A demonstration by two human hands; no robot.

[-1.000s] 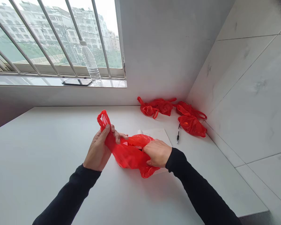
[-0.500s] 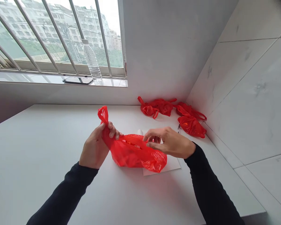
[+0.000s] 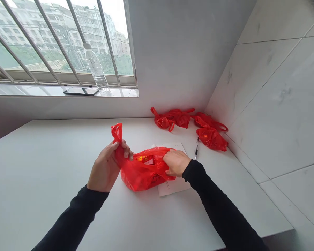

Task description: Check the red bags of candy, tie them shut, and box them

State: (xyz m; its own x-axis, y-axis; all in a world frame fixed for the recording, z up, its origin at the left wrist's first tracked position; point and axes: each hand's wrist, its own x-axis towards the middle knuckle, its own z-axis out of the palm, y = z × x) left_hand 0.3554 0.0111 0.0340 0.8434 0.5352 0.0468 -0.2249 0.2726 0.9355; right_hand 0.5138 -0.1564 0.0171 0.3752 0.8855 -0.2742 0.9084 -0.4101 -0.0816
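A red plastic bag (image 3: 138, 177) rests on the white table, partly over a sheet of white paper (image 3: 176, 188). My left hand (image 3: 106, 165) is closed round its gathered handle, whose loop sticks up above the fingers. At the bag's right side my right hand (image 3: 176, 162) grips the rim, fingertips partly hidden by the plastic. Between the hands the mouth gapes, showing red and gold shiny packaging (image 3: 146, 159) inside. Dark printing shows on the bag's front.
More red plastic bags (image 3: 179, 118) lie along the back wall, with another full one (image 3: 211, 137) in the right corner. A black pen (image 3: 196, 150) lies near it. On the window sill are a clear water bottle (image 3: 95, 69) and a dark flat phone or tablet (image 3: 81, 91).
My right hand has moved from above the bag onto its right rim and taken hold. The mouth is wider, so the packaging shows more. My left hand keeps its grip.
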